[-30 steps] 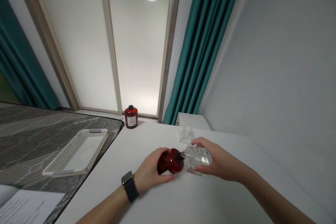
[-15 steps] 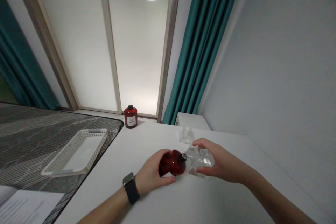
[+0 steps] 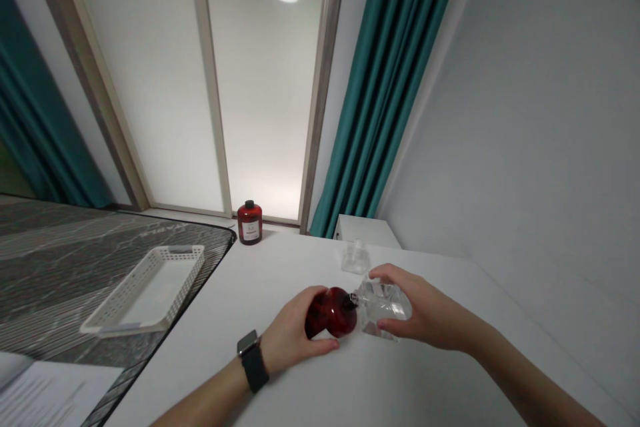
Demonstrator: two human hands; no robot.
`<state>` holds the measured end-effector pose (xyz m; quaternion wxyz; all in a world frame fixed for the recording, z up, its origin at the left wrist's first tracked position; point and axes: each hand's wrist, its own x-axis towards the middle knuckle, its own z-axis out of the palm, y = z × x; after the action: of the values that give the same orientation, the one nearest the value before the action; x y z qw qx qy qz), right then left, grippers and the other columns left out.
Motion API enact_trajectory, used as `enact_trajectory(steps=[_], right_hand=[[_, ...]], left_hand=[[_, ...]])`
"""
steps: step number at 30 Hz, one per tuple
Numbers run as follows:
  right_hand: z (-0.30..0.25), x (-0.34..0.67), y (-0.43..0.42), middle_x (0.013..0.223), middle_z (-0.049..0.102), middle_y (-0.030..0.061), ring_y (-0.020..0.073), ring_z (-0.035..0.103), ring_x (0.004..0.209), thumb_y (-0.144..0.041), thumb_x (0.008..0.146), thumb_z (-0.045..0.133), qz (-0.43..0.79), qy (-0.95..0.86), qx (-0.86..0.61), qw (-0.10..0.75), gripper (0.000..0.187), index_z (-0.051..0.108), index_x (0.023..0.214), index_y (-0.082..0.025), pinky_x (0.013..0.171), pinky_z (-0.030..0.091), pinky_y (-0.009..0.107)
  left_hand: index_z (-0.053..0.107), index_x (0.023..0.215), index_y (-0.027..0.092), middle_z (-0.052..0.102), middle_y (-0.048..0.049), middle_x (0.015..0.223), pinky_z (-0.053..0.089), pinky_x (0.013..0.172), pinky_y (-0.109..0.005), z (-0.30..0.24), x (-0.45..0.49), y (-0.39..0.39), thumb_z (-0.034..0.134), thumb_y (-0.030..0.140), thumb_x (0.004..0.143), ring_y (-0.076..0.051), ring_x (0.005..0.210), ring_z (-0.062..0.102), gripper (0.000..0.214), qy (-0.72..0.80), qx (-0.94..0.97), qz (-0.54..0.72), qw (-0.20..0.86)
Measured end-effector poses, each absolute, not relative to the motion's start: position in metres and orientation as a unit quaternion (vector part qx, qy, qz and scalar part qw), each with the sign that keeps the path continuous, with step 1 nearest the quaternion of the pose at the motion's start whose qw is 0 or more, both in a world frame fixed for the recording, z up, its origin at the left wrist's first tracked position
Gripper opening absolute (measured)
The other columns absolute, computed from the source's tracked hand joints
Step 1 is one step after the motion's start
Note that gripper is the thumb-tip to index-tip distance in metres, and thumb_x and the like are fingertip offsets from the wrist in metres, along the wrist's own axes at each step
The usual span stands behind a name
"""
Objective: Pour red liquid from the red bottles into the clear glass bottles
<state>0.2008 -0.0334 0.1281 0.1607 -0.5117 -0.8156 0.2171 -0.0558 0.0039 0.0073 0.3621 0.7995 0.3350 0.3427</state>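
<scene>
In the head view, my left hand (image 3: 296,328) wraps round a dark red glass bottle (image 3: 342,313), which lies tilted with its neck pointing right. A clear glass bottle (image 3: 382,300) is gripped between the thumb and fingers of my right hand (image 3: 418,304), tipped sideways with its neck to the left. The two necks meet mouth to mouth, or very nearly; I cannot tell whether they touch. Whether liquid passes between them is too small to see. Just behind my right fingers stands another clear glass bottle (image 3: 355,257) on the white table (image 3: 285,267).
A second red bottle with a black cap and white label (image 3: 250,223) stands at the table's far left corner. On the grey marbled surface to the left lie a white plastic basket (image 3: 173,300) and an open booklet (image 3: 65,390). A white cabinet (image 3: 369,230) stands behind the table.
Both hands, with the two bottles in them, have shifted very slightly to the right. The bottles keep the same neck-to-neck position.
</scene>
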Motion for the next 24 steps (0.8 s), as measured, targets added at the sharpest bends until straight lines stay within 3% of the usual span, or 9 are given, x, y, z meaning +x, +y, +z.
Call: enact_trajectory(steps=[24], right_hand=[[0.1326, 0.1988, -0.0346, 0.123, 0.061, 0.0086, 0.0276, 0.058, 0.111, -0.027, 0.072, 0.073, 0.203, -0.821, -0.510, 0.157, 0.052, 0.053, 0.120, -0.025, 0.096, 0.047, 0.042]], left_hand=[[0.046, 0.126, 0.023, 0.063, -0.0099, 0.123, 0.047, 0.097, -0.046, 0.0090, -0.0542, 0.0030, 0.085, 0.026, 0.063, -0.030, 0.109, 0.061, 0.074, 0.335, 0.794, 0.336, 0.380]])
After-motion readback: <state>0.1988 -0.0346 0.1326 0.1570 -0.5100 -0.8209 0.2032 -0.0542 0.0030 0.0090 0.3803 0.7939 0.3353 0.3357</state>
